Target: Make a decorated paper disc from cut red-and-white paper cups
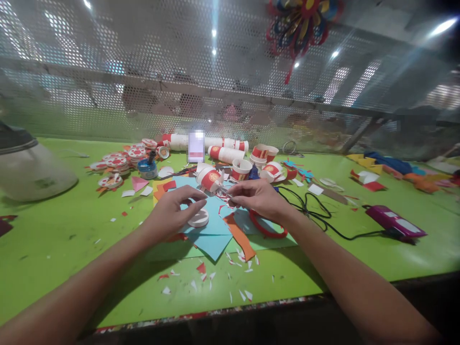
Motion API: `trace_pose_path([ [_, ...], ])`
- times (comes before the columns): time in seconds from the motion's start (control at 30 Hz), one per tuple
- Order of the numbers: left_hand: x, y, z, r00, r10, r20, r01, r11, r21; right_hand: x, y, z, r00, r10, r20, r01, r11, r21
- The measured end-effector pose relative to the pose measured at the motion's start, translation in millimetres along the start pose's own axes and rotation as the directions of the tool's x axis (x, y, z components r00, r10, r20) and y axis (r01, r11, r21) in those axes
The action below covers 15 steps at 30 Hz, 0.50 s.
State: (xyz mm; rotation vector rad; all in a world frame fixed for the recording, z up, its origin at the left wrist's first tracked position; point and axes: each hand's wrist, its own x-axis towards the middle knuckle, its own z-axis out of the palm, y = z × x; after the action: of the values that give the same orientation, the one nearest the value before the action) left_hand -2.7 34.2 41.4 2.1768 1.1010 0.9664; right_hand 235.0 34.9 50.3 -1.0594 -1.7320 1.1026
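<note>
My left hand [178, 209] is curved beside a small white round piece [199, 218] on the blue paper [212, 243]; whether its fingers grip anything is hard to tell. My right hand [257, 197] pinches a thin, small item near its fingertips, too small to name. Between and just beyond both hands, a red and white paper cup [208, 178] lies tilted. Red-handled scissors [268, 227] rest under my right hand and wrist. An orange paper strip [240, 238] lies on the blue sheet between the hands.
The green table [118, 292] holds scattered paper scraps. At the back are stacked cups [226, 154], a lit phone [196, 146] and a blue glue jar [147, 168]. Red and white disc pieces [117, 161] sit back left. A magenta device [395, 221] with a black cable lies right.
</note>
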Motion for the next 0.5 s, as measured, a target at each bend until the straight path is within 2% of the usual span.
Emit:
trace_pose_path([
  [0.07, 2, 8, -0.7, 0.996, -0.075, 0.055, 0.081, 0.991, -0.107, -1, -3, 3, 1.0, -0.002, 0.007, 0.002, 0.999, 0.047],
  [0.13, 3, 16, -0.1, 0.979, -0.132, 0.155, 0.164, 0.963, -0.214, -3, -7, 8, 1.0, -0.011, 0.011, 0.01, 0.997, 0.079],
  [0.2, 4, 24, 2.3, 0.953, -0.159, 0.259, 0.237, 0.923, -0.303, -6, -11, 12, 0.999, -0.03, 0.014, 0.029, 0.995, 0.097],
  [0.27, 5, 32, 6.5, 0.931, -0.18, 0.317, 0.291, 0.89, -0.351, -9, -15, 16, 0.998, -0.054, 0.017, 0.052, 0.993, 0.107],
  [0.5, 4, 46, 20.1, 0.912, -0.315, 0.261, 0.408, 0.743, -0.53, -13, -21, 22, 0.998, -0.069, 0.011, 0.067, 0.986, 0.152],
])
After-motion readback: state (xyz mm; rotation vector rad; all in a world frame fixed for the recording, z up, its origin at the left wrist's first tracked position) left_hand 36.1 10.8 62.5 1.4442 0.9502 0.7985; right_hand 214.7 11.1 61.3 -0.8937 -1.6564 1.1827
